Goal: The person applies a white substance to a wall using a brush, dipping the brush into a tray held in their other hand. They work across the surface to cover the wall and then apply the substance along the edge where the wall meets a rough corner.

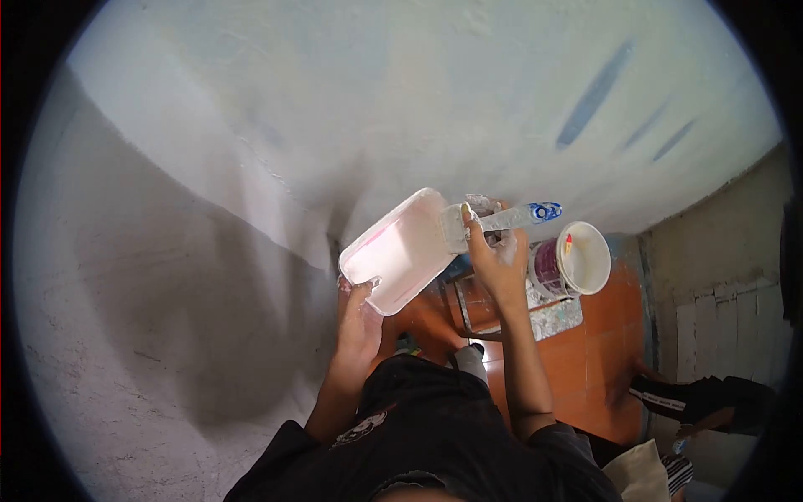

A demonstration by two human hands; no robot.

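Overhead, rectangular plastic tray (401, 251), plaster-caked brush (493, 221).

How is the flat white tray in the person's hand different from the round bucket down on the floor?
The tray is shallow and rectangular with rounded corners; the bucket is round and deeper. The tray is held up near the wall by the left hand, while the bucket stands below on a paint-spattered board, untouched. The tray looks pinkish inside; the bucket has a purple label outside. Both are mostly white, open-topped containers.
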